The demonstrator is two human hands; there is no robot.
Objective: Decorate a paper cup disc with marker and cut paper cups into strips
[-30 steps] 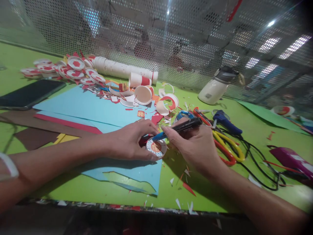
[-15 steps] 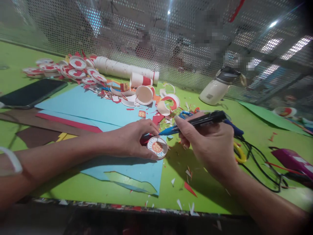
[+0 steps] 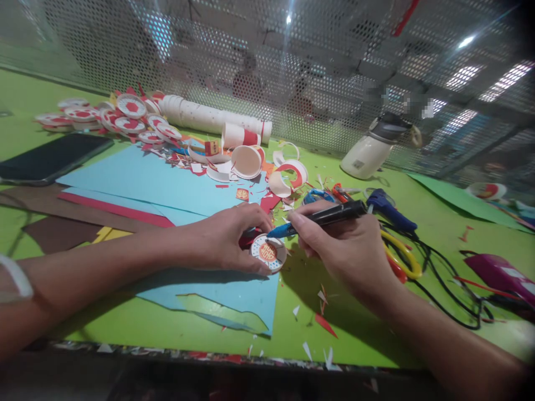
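Note:
A small round paper disc (image 3: 268,253), white with a red and gold centre, lies on a light blue sheet (image 3: 167,189) at the middle of the green table. My left hand (image 3: 225,239) pinches the disc's left edge with thumb and fingers. My right hand (image 3: 346,250) is closed round a black pen with a blue tip (image 3: 317,218). The tip points left, just above the disc's upper rim.
Cut paper cups (image 3: 246,161) and a pile of finished discs (image 3: 117,120) lie at the back left near a stack of cups (image 3: 209,118). A phone (image 3: 50,159) lies far left. Scissors (image 3: 397,259), black cables and a white bottle (image 3: 371,147) sit to the right. Mesh fence behind.
My right hand lifted the pen up and to the right, then came back down and left, so its tip is close over the disc again. My left hand stayed on the disc.

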